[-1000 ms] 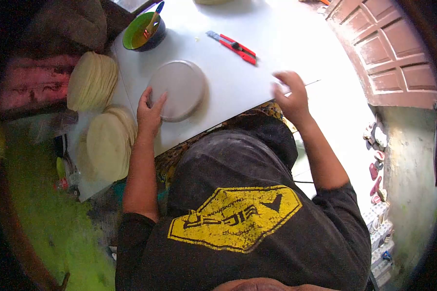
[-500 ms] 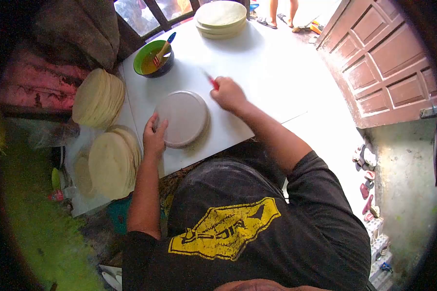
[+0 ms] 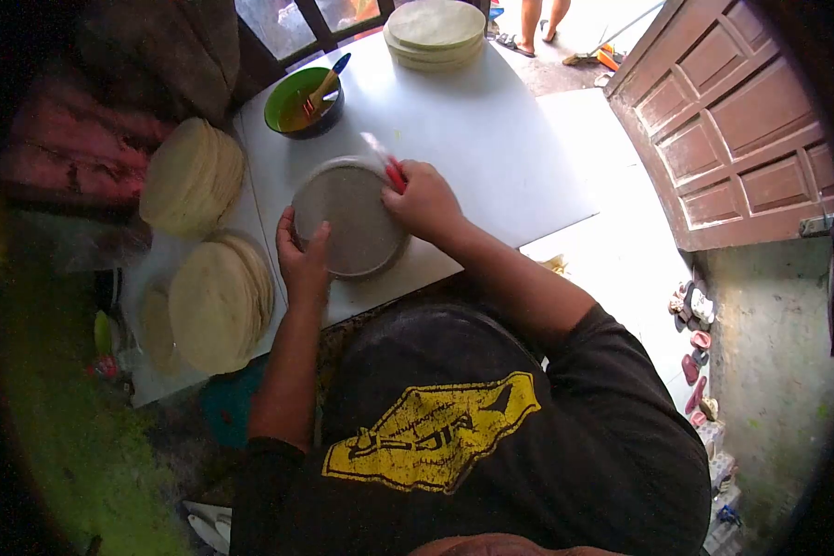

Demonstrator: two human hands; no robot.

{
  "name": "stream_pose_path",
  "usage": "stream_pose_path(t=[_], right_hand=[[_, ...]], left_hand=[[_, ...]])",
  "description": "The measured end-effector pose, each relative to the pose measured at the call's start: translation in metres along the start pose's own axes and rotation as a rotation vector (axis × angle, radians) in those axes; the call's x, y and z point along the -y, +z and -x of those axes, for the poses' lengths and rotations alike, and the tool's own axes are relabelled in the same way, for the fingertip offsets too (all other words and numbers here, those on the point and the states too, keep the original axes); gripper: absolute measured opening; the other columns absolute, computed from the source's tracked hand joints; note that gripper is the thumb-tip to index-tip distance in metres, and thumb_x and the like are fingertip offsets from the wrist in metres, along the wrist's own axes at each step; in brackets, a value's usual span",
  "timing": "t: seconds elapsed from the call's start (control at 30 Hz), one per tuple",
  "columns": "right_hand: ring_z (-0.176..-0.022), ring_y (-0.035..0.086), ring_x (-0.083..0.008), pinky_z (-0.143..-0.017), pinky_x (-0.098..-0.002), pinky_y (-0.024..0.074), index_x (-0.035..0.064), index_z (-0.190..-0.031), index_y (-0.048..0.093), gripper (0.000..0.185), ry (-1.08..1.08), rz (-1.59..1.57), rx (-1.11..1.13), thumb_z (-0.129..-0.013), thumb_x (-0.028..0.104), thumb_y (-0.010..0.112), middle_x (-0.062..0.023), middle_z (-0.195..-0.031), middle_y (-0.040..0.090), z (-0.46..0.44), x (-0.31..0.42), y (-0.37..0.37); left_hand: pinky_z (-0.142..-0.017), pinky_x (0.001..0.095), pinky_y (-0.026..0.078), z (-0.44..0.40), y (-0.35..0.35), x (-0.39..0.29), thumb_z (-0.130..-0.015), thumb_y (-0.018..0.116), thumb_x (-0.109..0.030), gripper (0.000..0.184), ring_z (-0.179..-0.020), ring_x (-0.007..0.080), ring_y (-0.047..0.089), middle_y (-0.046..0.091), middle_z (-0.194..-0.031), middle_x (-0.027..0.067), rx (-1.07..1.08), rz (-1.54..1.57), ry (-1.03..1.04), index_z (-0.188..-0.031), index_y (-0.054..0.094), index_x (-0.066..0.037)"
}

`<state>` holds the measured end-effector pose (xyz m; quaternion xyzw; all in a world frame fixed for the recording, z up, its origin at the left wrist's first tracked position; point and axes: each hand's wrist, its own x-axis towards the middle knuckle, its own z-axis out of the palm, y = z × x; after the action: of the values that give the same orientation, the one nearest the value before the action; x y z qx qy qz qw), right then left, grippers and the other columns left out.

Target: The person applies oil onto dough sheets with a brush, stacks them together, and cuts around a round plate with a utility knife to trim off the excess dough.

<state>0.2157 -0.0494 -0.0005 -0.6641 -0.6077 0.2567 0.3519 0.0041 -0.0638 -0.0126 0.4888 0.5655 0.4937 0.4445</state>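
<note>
A round grey pan (image 3: pixel 347 222) lies on the white table in front of me. My left hand (image 3: pixel 304 258) grips its left edge, the thumb over the top and the fingers along the side. Closed around a red-handled knife (image 3: pixel 395 173), my right hand (image 3: pixel 428 199) is at the pan's upper right rim. The knife's pale blade points up and left and is blurred. Beyond the pan stands a green bowl (image 3: pixel 273 109) of yellowish liquid, with a blue-tipped brush (image 3: pixel 324 85) resting in it.
Stacks of thin round pale sheets stand on the left: one upper stack (image 3: pixel 190 176) and one lower stack (image 3: pixel 218 306). Another sheet stack (image 3: pixel 435 32) is at the table's far end. A brown door (image 3: pixel 732 120) and several shoes are on the right. A person's legs (image 3: pixel 542 20) show outside.
My right hand has come left and down with the knife, from above the table to the pan's rim. The left hand stays on the pan. The whole view has shifted slightly.
</note>
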Motion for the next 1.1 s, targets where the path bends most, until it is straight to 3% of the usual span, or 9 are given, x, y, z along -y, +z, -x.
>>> stream_pose_path(t=[0.13, 0.27, 0.33, 0.43, 0.53, 0.6, 0.7, 1.0, 1.1], right_hand=[[-0.076, 0.059, -0.0242, -0.073, -0.0383, 0.0482, 0.0008, -0.095, 0.058, 0.033, 0.026, -0.365, 0.223, -0.078, 0.025, 0.072, -0.0141, -0.081, 0.060, 0.034, -0.015, -0.055], [-0.075, 0.056, -0.0188, -0.071, -0.0324, 0.0477, 0.0017, -0.097, 0.059, 0.031, 0.004, -0.237, 0.350, -0.076, 0.020, 0.074, -0.0105, -0.080, 0.061, 0.079, 0.002, -0.120], [-0.073, 0.051, -0.0127, -0.066, -0.0297, 0.0449, 0.0052, -0.090, 0.056, 0.027, -0.009, -0.215, 0.395, -0.072, 0.008, 0.076, -0.0022, -0.078, 0.054, 0.092, 0.001, -0.150], [-0.069, 0.051, -0.0148, -0.063, -0.0308, 0.0444, 0.0047, -0.087, 0.056, 0.023, -0.119, -0.134, 0.390, -0.074, 0.006, 0.075, -0.0039, -0.076, 0.053, 0.099, -0.013, -0.183], [-0.067, 0.054, -0.0220, -0.062, -0.0336, 0.0450, 0.0037, -0.086, 0.056, 0.021, -0.192, 0.149, 0.360, -0.073, 0.004, 0.073, -0.0080, -0.075, 0.055, 0.101, -0.017, -0.193], [-0.072, 0.059, -0.0329, -0.062, -0.0398, 0.0471, 0.0056, -0.086, 0.056, 0.020, -0.317, 0.395, 0.322, -0.073, 0.010, 0.071, -0.0124, -0.078, 0.058, 0.101, -0.025, -0.191], [-0.075, 0.060, -0.0333, -0.063, -0.0426, 0.0472, 0.0063, -0.087, 0.055, 0.020, -0.333, 0.476, 0.280, -0.074, 0.011, 0.069, -0.0117, -0.078, 0.058, 0.097, -0.045, -0.176], [-0.083, 0.063, -0.0344, -0.068, -0.0459, 0.0491, 0.0078, -0.091, 0.058, 0.017, -0.243, 0.545, 0.449, -0.079, 0.016, 0.067, -0.0144, -0.084, 0.062, 0.077, -0.099, -0.135], [-0.087, 0.063, -0.0358, -0.074, -0.0445, 0.0500, 0.0067, -0.098, 0.060, 0.024, -0.036, 0.484, 0.483, -0.081, 0.022, 0.066, -0.0166, -0.091, 0.065, 0.061, -0.088, -0.144]], left_hand=[[-0.107, 0.0386, 0.033, 0.035, 0.010, -0.021, -0.083, 0.068, -0.015, 0.079, -0.126, 0.0263, 0.041, 0.035, -0.141, 0.0183, 0.084, -0.003, 0.166, -0.146, 0.021, -0.003], [-0.111, 0.0395, 0.028, 0.048, 0.029, -0.016, -0.082, 0.070, -0.020, 0.086, -0.134, 0.0290, 0.035, 0.031, -0.146, 0.0210, 0.271, -0.153, 0.379, -0.147, 0.016, -0.001], [-0.113, 0.0397, 0.026, 0.053, 0.036, -0.015, -0.082, 0.070, -0.023, 0.088, -0.136, 0.0304, 0.033, 0.031, -0.146, 0.0224, 0.323, -0.187, 0.433, -0.148, 0.016, -0.002], [-0.115, 0.0433, 0.021, 0.052, 0.047, -0.032, -0.081, 0.071, -0.030, 0.083, -0.139, 0.0384, 0.027, 0.036, -0.143, 0.0242, 0.662, -0.335, 0.306, -0.148, 0.026, -0.009], [-0.115, 0.0475, 0.022, 0.037, 0.050, -0.011, -0.078, 0.073, -0.032, 0.076, -0.137, 0.0394, 0.030, 0.037, -0.144, 0.0214, 0.628, -0.676, 0.570, -0.142, 0.038, -0.010], [-0.114, 0.0490, 0.023, 0.025, 0.039, 0.005, -0.077, 0.074, -0.033, 0.072, -0.136, 0.0396, 0.032, 0.038, -0.143, 0.0205, 0.599, -0.785, 0.647, -0.138, 0.043, -0.010], [-0.113, 0.0504, 0.025, 0.011, 0.015, 0.019, -0.077, 0.075, -0.035, 0.067, -0.133, 0.0397, 0.035, 0.041, -0.140, 0.0199, 0.575, -0.949, 0.707, -0.133, 0.050, -0.009], [-0.114, 0.0504, 0.022, 0.007, 0.006, 0.022, -0.076, 0.074, -0.039, 0.070, -0.138, 0.0382, 0.031, 0.039, -0.145, 0.0179, 0.626, -1.058, 0.661, -0.136, 0.048, -0.011], [-0.114, 0.0512, 0.021, 0.007, 0.006, 0.025, -0.077, 0.073, -0.040, 0.071, -0.138, 0.0375, 0.030, 0.038, -0.146, 0.0173, 0.612, -1.060, 0.670, -0.137, 0.048, -0.011]])
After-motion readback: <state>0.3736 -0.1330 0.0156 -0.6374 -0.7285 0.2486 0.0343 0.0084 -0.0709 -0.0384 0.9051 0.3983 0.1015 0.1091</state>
